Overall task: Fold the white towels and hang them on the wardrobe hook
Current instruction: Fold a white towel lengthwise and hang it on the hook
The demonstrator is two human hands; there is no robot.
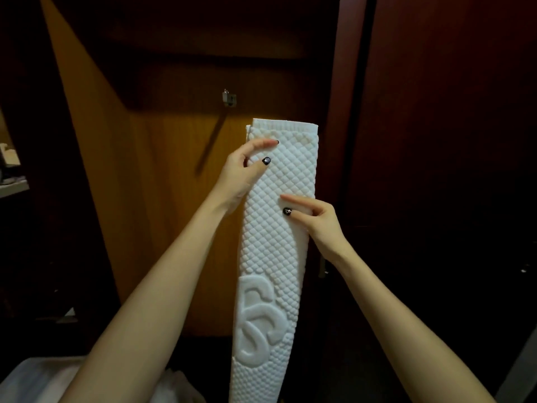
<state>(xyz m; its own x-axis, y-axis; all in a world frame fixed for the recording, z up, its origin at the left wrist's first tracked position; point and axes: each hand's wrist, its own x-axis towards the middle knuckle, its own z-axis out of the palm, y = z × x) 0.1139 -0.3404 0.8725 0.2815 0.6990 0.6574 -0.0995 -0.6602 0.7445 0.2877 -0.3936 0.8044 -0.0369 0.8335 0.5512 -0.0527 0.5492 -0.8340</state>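
Note:
A white quilted towel [279, 228], folded into a long narrow strip with a raised logo near its lower part, hangs upright in front of me. My left hand [244, 173] grips its left edge near the top, thumb on the front face. Lower down, my right hand [316, 219] pinches the right edge with thumb and fingers. A small metal hook [229, 98] is fixed to the wooden wardrobe panel [162, 199], above and left of the towel's top edge. The towel does not touch the hook.
Dark wardrobe doors [436, 170] stand to the right of the panel. More white cloth [32, 382] lies at the bottom left. A shelf with pale items [11, 175] shows at the left edge.

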